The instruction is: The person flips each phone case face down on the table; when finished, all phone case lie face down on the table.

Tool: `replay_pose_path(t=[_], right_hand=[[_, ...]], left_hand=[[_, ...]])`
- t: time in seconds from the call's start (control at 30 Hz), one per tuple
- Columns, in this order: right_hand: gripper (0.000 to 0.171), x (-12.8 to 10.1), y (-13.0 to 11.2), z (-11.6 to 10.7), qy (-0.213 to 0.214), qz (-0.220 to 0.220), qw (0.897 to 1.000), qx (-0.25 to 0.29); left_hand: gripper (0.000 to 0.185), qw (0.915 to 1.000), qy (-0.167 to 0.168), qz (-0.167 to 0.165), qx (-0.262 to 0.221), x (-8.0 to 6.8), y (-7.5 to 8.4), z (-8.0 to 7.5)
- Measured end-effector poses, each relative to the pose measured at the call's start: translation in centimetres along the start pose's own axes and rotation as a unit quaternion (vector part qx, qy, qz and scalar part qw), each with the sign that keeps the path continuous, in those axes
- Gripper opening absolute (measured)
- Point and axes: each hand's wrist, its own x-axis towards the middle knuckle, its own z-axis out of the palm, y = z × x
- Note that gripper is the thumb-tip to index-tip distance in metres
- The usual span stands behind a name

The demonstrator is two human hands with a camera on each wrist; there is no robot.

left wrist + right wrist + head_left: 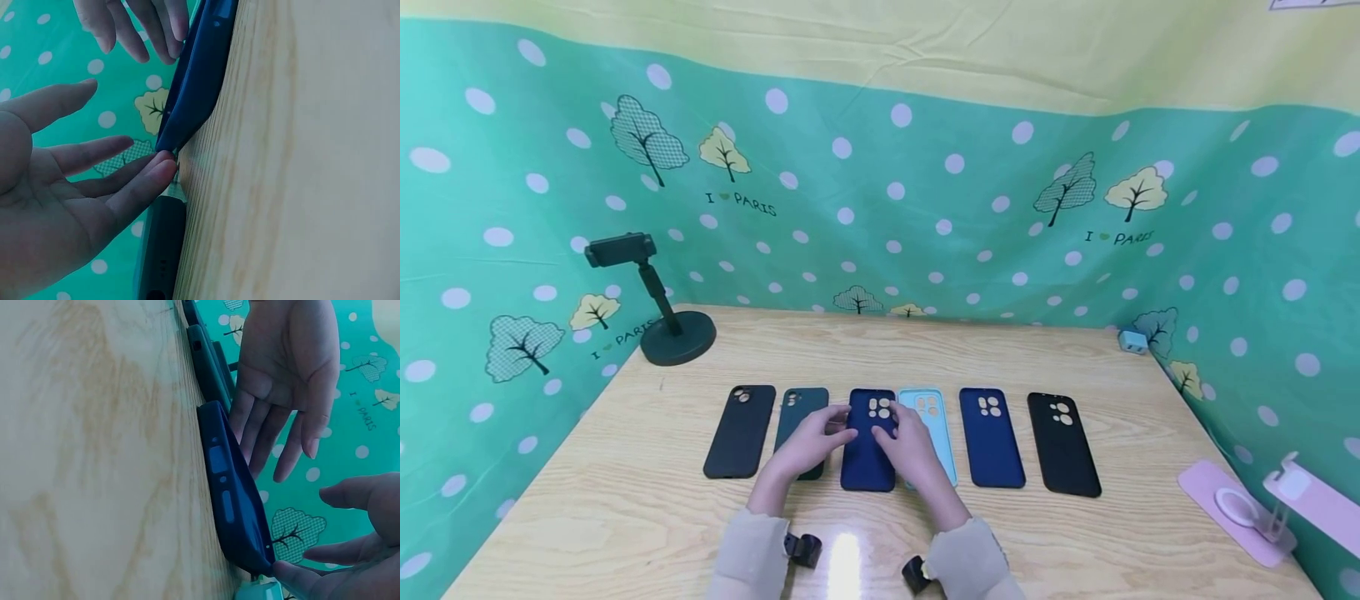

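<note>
A dark blue phone case (868, 458) lies on the table between the two hands, its hollow side up. The left hand (808, 440) is at its left edge; in the left wrist view the outer fingertips (164, 167) meet the rim while the thumb stands away. From the other side, the right hand (906, 442) reaches over a light blue case (936, 433). Its fingertips (284, 575) are right at a corner of the dark blue case in the right wrist view. Fingers of both hands are extended, not curled round the case. A dark green case (811, 404) lies under the left hand.
A black case (740, 433) lies at the row's left end; another blue case (992, 442) and a black case (1063, 442) lie to the right. A black phone stand (677, 337), a small blue block (1132, 342) and a pink stand (1240, 512) stand near the table's edges.
</note>
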Motion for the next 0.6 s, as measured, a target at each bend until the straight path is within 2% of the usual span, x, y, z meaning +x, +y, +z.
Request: replay_pose_path(t=[0.37, 0.6], right_hand=[[0.054, 0.22, 0.02, 0.23, -0.009, 0.004, 1.0, 0.03], [0.054, 0.31, 0.17, 0.42, -0.007, 0.001, 0.999, 0.048]], left_hand=[[0.047, 0.9995, 0.024, -0.008, -0.021, -0.05, -0.18, -0.22], [0.047, 0.9985, 0.044, -0.001, -0.032, 0.0, -0.19, -0.41]])
